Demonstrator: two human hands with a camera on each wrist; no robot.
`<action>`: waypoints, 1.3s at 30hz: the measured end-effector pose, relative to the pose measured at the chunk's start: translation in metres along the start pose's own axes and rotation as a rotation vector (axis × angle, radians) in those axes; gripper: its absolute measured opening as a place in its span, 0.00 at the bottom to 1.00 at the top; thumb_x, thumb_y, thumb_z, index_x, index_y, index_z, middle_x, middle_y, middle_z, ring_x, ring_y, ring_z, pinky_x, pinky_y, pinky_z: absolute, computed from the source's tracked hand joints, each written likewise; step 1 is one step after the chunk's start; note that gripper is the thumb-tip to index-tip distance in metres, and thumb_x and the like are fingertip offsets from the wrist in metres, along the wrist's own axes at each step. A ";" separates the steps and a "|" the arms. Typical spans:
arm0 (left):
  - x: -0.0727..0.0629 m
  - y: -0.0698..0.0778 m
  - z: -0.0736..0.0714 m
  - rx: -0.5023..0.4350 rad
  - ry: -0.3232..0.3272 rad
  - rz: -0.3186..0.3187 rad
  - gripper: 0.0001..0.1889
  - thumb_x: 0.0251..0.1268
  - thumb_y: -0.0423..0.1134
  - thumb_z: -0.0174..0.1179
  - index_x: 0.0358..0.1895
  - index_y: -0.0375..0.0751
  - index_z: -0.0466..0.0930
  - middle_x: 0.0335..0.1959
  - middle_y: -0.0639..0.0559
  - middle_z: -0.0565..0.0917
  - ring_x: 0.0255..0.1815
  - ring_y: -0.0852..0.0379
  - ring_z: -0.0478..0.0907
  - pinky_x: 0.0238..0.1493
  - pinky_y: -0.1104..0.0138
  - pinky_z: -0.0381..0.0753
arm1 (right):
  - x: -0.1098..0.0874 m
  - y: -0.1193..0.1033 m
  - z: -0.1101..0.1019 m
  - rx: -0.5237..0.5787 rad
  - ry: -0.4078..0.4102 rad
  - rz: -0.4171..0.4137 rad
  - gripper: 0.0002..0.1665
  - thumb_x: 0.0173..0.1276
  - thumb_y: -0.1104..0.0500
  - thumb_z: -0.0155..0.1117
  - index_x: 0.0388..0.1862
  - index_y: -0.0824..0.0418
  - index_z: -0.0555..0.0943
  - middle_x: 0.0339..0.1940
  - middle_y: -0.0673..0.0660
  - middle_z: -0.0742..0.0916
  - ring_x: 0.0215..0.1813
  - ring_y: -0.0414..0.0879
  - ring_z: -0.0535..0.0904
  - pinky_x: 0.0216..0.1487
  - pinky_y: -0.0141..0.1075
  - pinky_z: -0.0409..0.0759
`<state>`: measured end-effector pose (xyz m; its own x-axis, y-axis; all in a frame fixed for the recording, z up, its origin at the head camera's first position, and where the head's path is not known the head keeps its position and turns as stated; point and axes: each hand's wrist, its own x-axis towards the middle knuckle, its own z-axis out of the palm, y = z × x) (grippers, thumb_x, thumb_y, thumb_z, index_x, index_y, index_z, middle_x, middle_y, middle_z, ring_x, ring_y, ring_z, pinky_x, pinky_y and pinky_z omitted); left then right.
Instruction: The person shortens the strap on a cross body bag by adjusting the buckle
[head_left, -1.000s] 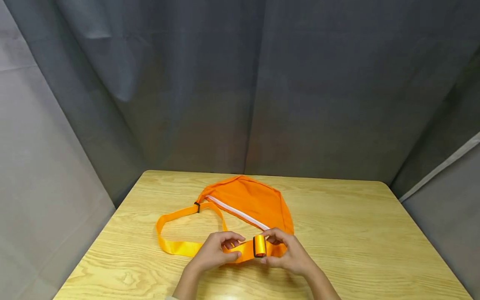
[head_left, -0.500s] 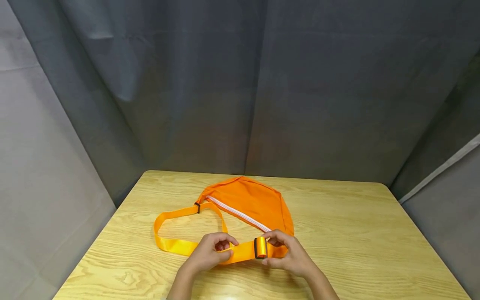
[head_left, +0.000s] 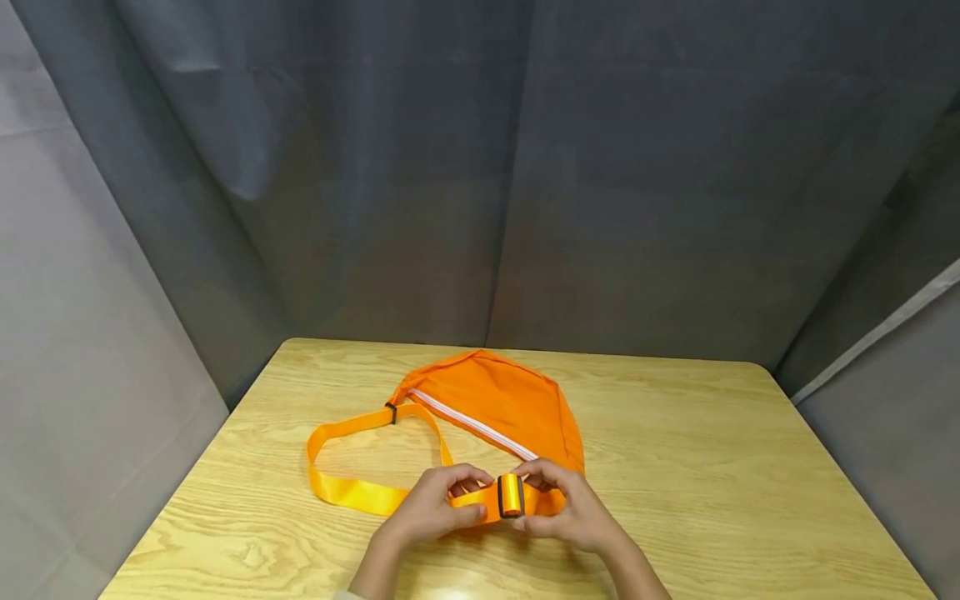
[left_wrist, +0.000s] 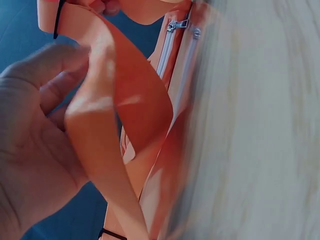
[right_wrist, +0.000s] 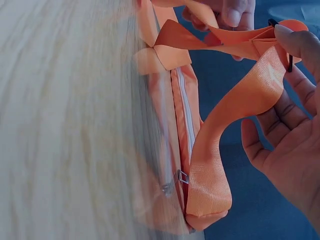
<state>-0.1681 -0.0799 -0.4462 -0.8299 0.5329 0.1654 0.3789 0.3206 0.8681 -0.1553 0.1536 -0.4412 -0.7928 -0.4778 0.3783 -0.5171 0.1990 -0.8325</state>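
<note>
An orange bag (head_left: 495, 396) with a white zipper (head_left: 471, 422) lies on the table in the head view. Its yellow-orange strap (head_left: 358, 495) loops out to the left and back along the near side. My left hand (head_left: 432, 507) pinches the strap between thumb and fingers. Beside it, my right hand (head_left: 566, 507) holds the strap at a black slider buckle (head_left: 501, 498), thumb below and fingers above, with a short strap loop through the buckle. In the right wrist view the strap (right_wrist: 210, 150) runs from the buckle down to the bag's end.
A second black slider (head_left: 392, 413) sits where the strap meets the bag's left corner. The wooden table (head_left: 697, 467) extends to both sides, with a dark grey curtain (head_left: 637, 192) behind it and light grey panels (head_left: 90, 292) at the sides.
My left hand slid left along the strap, away from the buckle, then came back right close to it. My right hand and the buckle shifted slightly left.
</note>
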 end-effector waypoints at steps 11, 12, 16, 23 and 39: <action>-0.005 -0.017 -0.007 -0.007 0.020 -0.057 0.11 0.56 0.26 0.60 0.41 0.40 0.82 0.28 0.50 0.78 0.26 0.58 0.70 0.28 0.71 0.71 | -0.003 0.001 -0.007 -0.039 0.026 0.039 0.28 0.45 0.68 0.76 0.47 0.64 0.77 0.34 0.55 0.84 0.35 0.55 0.78 0.39 0.48 0.76; -0.006 -0.022 -0.007 -0.011 0.020 -0.061 0.11 0.56 0.27 0.60 0.42 0.42 0.82 0.29 0.52 0.78 0.27 0.58 0.70 0.28 0.70 0.71 | -0.004 0.002 -0.008 -0.043 0.028 0.046 0.28 0.45 0.68 0.76 0.48 0.64 0.77 0.35 0.54 0.84 0.35 0.54 0.78 0.40 0.48 0.76; -0.010 -0.036 -0.013 -0.022 0.021 -0.090 0.10 0.57 0.31 0.61 0.42 0.47 0.83 0.32 0.55 0.79 0.30 0.58 0.72 0.30 0.70 0.72 | -0.006 0.017 -0.008 -0.054 0.027 0.058 0.28 0.47 0.62 0.77 0.49 0.59 0.77 0.36 0.51 0.84 0.36 0.49 0.79 0.40 0.48 0.76; -0.019 -0.016 -0.024 -0.032 0.038 -0.115 0.10 0.57 0.26 0.59 0.42 0.39 0.83 0.38 0.49 0.81 0.34 0.56 0.73 0.35 0.68 0.74 | -0.010 0.037 -0.008 -0.071 0.021 0.042 0.28 0.47 0.57 0.77 0.49 0.56 0.79 0.40 0.49 0.84 0.34 0.45 0.76 0.37 0.38 0.77; -0.001 -0.021 0.000 0.062 0.110 0.113 0.23 0.45 0.39 0.73 0.49 0.46 0.80 0.45 0.54 0.80 0.48 0.52 0.75 0.49 0.51 0.72 | 0.000 0.021 -0.002 -0.058 0.011 0.071 0.29 0.46 0.59 0.77 0.49 0.57 0.78 0.44 0.50 0.83 0.39 0.47 0.77 0.41 0.42 0.75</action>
<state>-0.1750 -0.0876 -0.4645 -0.8187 0.4809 0.3138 0.4946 0.3131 0.8107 -0.1671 0.1591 -0.4583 -0.8315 -0.4514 0.3238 -0.4769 0.2811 -0.8328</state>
